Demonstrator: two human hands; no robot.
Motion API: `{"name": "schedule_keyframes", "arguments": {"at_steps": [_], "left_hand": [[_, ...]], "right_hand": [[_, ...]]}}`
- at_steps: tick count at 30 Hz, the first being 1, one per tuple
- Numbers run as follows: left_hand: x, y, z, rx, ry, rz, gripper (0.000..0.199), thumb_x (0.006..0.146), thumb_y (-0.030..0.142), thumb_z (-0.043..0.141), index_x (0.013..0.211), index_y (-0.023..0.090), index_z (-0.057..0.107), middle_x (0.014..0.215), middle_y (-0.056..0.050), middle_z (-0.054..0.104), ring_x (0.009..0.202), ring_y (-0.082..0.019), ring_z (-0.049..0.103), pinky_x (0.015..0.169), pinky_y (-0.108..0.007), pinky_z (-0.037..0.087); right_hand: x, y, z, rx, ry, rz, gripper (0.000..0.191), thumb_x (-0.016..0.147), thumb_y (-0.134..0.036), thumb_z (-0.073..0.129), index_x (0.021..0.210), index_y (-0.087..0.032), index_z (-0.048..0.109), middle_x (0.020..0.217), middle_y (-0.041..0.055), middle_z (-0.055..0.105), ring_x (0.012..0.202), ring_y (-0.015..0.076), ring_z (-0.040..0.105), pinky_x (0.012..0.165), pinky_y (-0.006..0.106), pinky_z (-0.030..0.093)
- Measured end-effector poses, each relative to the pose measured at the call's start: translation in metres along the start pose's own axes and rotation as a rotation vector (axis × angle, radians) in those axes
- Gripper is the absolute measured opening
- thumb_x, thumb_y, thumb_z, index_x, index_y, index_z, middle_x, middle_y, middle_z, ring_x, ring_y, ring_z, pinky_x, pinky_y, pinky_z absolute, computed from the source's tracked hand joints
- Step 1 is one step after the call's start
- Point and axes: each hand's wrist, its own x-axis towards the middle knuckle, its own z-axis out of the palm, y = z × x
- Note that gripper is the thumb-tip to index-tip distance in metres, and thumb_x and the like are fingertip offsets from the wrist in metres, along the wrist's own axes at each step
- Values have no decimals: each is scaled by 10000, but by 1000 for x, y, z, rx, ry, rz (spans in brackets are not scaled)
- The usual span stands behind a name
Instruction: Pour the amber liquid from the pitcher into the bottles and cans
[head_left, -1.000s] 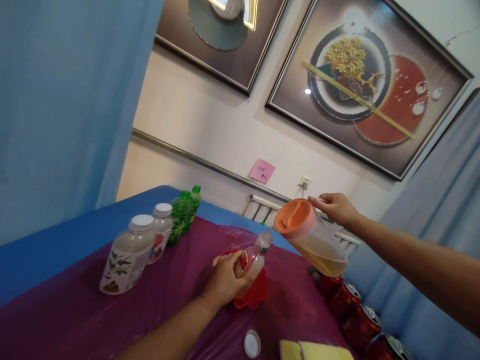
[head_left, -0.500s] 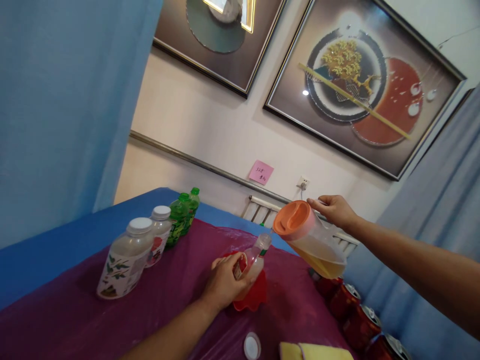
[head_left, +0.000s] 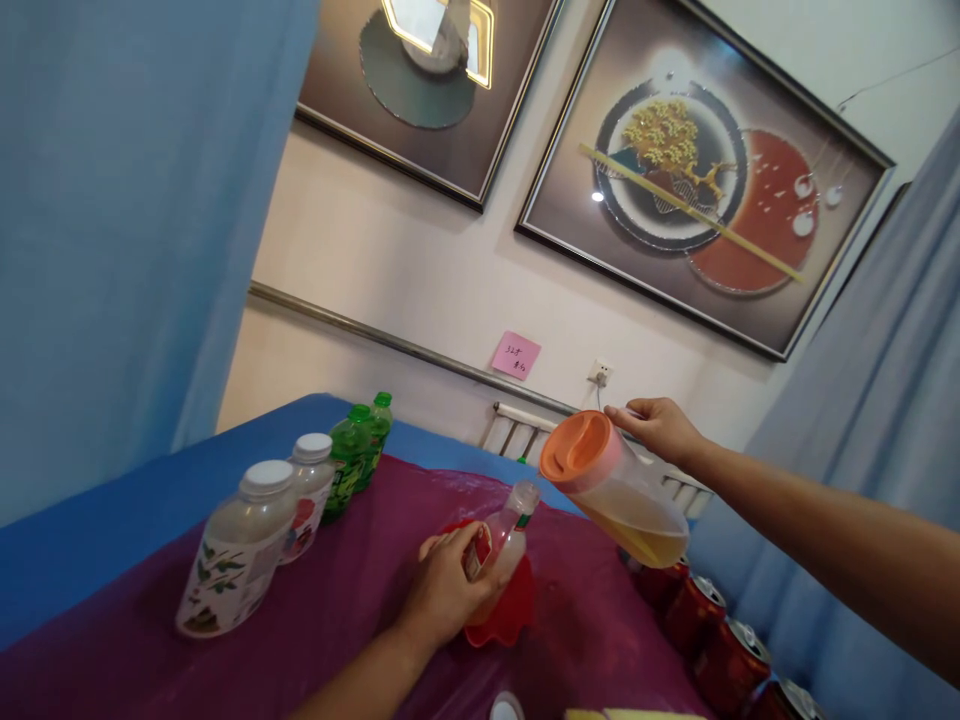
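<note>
Tabletop (head_left: 97, 545), blue along its far side and mostly under a purple cover (head_left: 300, 620), fills the lower left and centre of the frame. Right of centre hangs the clear jug (head_left: 637, 515) of yellow liquid, tipped so its orange lid (head_left: 577, 445) faces left; the right hand (head_left: 660, 430) has it by the handle, fingers curled closed. At lower left are two white-capped bottles (head_left: 232, 580) (head_left: 309, 500), with green bottles (head_left: 349, 460) behind them. Red cans (head_left: 694, 610) run down the lower right. Near the centre, the left hand (head_left: 448, 590) wraps its fingers around a small clear bottle (head_left: 504, 540), closed to the width of its body. It leans, open mouth up and to the right, over a red dish (head_left: 504, 625); whether its base touches the dish, I cannot tell. A loose white cap (head_left: 507, 708) shows at the bottom edge.

The lid's edge sits just beside the narrow bottle mouth, and any stream is too faint to make out. A small wrist turn could send liquid down the outside, I judge; tipping too steeply could flood the neck. Squeezing the thin bottle might push liquid out, and a heavy jug in one hand could sag and knock it.
</note>
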Motion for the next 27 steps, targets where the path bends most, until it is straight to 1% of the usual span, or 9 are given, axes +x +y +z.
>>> {"name": "schedule_keyframes", "arguments": {"at_steps": [6, 9, 14, 18, 22, 27], "left_hand": [[0, 1, -1, 4, 1, -13, 476, 667, 390, 793, 1116, 259, 702, 1101, -40, 781, 1038, -284, 685, 1040, -418, 408], [0, 3, -3, 3, -2, -11, 437, 681, 388, 782, 1088, 250, 706, 1071, -40, 783, 1011, -276, 690, 1037, -420, 410], [0, 0, -1, 5, 2, -3, 481, 655, 373, 808, 1111, 263, 701, 1129, -45, 775, 1061, -287, 687, 1023, -409, 417], [1, -3, 1, 4, 6, -5, 513, 642, 359, 820, 1130, 256, 698, 1137, -51, 773, 1077, -297, 689, 1037, -424, 409], [1, 0, -1, -6, -1, -1, 454, 670, 376, 795, 1099, 256, 704, 1117, -47, 779, 1049, -290, 696, 1026, -423, 416], [0, 3, -2, -7, 0, -9, 463, 664, 357, 795, 1107, 264, 697, 1112, -38, 779, 1053, -280, 685, 1034, -412, 405]], "right_hand": [[0, 0, 3, 40, -11, 25, 662, 697, -811, 617, 554, -245, 304, 532, -79, 235, 489, 78, 215, 445, 254, 161], [0, 0, 5, 53, -14, 27, 646, 706, -792, 624, 561, -244, 314, 537, -77, 244, 494, 80, 230, 445, 248, 177], [-1, -2, 4, 56, -25, 33, 653, 702, -795, 623, 556, -249, 295, 527, -80, 228, 485, 79, 213, 443, 255, 146], [1, -1, 3, 20, -18, 4, 656, 705, -793, 624, 542, -245, 302, 524, -78, 235, 491, 79, 216, 452, 259, 157], [1, 0, 4, 14, -14, 2, 655, 714, -799, 611, 544, -246, 305, 517, -78, 234, 486, 80, 219, 449, 260, 155], [-1, -2, 4, 27, -25, 18, 649, 705, -799, 617, 541, -244, 322, 516, -75, 249, 479, 82, 233, 447, 259, 162]]}}
